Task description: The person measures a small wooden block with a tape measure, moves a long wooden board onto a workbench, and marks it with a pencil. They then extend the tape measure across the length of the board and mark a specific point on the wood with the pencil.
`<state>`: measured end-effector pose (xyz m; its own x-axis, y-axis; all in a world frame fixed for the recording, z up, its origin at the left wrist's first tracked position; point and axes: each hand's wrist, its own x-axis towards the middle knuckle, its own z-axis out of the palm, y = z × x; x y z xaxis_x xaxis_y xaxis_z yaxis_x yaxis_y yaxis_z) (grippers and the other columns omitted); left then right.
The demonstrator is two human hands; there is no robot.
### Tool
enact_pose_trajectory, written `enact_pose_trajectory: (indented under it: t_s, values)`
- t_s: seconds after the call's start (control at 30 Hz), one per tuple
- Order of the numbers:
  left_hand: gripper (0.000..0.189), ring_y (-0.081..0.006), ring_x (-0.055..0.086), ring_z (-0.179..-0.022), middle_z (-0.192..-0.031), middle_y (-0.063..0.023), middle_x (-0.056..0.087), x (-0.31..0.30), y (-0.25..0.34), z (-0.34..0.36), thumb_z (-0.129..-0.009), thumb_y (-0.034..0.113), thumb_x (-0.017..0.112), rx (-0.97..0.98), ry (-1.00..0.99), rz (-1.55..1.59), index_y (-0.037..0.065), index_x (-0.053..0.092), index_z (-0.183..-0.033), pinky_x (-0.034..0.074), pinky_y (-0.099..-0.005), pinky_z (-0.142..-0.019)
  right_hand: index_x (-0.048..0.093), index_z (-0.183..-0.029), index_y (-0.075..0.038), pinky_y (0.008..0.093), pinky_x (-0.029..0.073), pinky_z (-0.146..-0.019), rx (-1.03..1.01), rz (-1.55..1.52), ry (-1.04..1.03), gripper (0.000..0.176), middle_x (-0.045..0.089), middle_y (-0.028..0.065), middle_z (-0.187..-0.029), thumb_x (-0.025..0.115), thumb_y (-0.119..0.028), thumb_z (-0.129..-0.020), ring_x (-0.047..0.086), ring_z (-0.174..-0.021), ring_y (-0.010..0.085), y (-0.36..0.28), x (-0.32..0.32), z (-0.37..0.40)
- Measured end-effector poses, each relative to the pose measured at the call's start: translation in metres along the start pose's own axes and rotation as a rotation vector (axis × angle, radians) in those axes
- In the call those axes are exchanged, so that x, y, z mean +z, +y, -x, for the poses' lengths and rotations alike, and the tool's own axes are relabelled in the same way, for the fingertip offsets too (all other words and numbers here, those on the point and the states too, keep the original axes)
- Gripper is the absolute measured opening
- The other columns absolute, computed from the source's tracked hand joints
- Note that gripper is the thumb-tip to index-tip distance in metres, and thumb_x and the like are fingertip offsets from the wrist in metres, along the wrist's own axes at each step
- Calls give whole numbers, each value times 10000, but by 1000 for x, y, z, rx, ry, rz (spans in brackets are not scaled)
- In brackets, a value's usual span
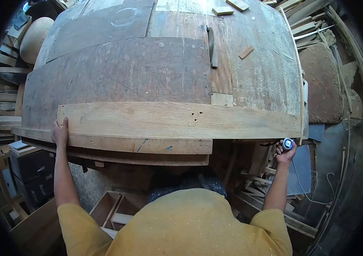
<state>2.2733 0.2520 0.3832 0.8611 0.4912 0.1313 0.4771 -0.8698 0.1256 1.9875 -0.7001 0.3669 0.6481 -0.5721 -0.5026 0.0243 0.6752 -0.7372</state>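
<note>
A long pale wooden board [160,120] lies across the front of the workbench. At its left end my left hand [60,133] is closed on the near edge, with fingers on the top face; part of the grip is hidden. Several dark holes mark the board right of its middle. My right hand [283,156] is wrapped round a blue and white tape measure [287,144] near the board's right end. Whether a blade runs out of the tape is not visible.
On the workbench [126,72] lie a handsaw [212,47], a small wood offcut [246,52] and sawdust. A thick timber [147,145] runs along its front edge. Stacked wood stands on both sides. Open wooden boxes [124,209] sit below, and a cord [301,187] hangs at right.
</note>
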Motion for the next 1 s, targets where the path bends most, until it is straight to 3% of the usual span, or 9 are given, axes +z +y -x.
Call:
enact_pose_trajectory:
  t_s: [0.2, 0.33, 0.47, 0.5, 0.53, 0.67, 0.83, 0.9, 1.0]
  values:
    - [819, -412, 571, -1210, -1262, -262, 619, -5, 8, 9, -865, 648, 608, -14, -9, 6, -9, 527, -1348, 420, -501, -1024, 646, -1057, -81, 263, 300, -377, -85, 90, 101, 409, 672, 84, -806, 510, -446, -934, 432, -455, 144, -4, -17, 29]
    - [789, -414, 580, -1190, -1240, -252, 630, -13, 14, 15, -849, 640, 633, -12, -28, 74, 19, 544, -1328, 425, -505, -1007, 596, -1171, -31, 248, 309, -368, -99, 46, -178, 491, 658, 124, -1054, 507, -465, -959, 429, -467, 130, -2, -23, 70]
    - [720, -412, 597, -1154, -1206, -228, 649, -12, 27, 31, -851, 629, 639, -15, -52, 32, 57, 571, -1283, 445, -518, -972, 535, -1290, -61, 251, 310, -377, -27, 27, -321, 556, 646, 112, -1093, 541, -503, -954, 414, -456, 118, 7, 9, 101]
    - [707, -409, 603, -1138, -1202, -219, 648, 4, 22, 31, -854, 623, 636, 11, 65, 2, 58, 574, -1276, 450, -520, -963, 487, -1358, -58, 249, 316, -391, -35, 29, -314, 647, 626, 120, -1106, 578, -531, -926, 415, -460, 118, 11, 20, 104]
    - [723, -405, 595, -1143, -1220, -218, 638, -3, 29, 29, -849, 626, 637, -25, -47, 15, 56, 571, -1289, 440, -515, -977, 495, -1350, -66, 253, 325, -418, -26, 51, -433, 648, 621, 126, -1103, 604, -534, -916, 416, -475, 117, 12, 28, 104]
    - [744, -400, 571, -1173, -1223, -231, 626, 26, 4, 10, -853, 604, 648, 93, 107, 28, 4, 565, -1285, 423, -503, -995, 552, -1253, -44, 229, 352, -450, -70, 83, -592, 636, 623, 121, -1101, 653, -552, -884, 455, -522, 95, 24, 89, 123]
    - [704, -407, 561, -1164, -1211, -227, 615, -24, 56, 50, -853, 583, 661, 33, -80, 29, -1, 574, -1238, 413, -514, -994, 588, -1156, -45, 212, 389, -454, -98, 275, -564, 563, 654, 105, -1094, 734, -473, -821, 525, -582, 80, 43, 123, 136]
    - [673, -383, 560, -1154, -1192, -215, 625, -7, 43, 50, -832, 562, 684, 63, 58, -2, 33, 580, -1234, 405, -517, -999, 594, -1150, -42, 194, 409, -443, -114, 340, -591, 592, 668, 118, -1078, 717, -513, -814, 570, -613, 71, 56, 135, 136]
    - [724, -395, 428, -1311, -1335, -227, 516, -40, 75, 71, -778, 530, 729, -135, -7, 59, 51, 536, -1287, 276, -541, -1111, 599, -1085, -31, 184, 324, -320, -61, 305, -611, 526, 690, 149, -816, 624, -524, -903, 452, -362, 80, 81, 147, 132]
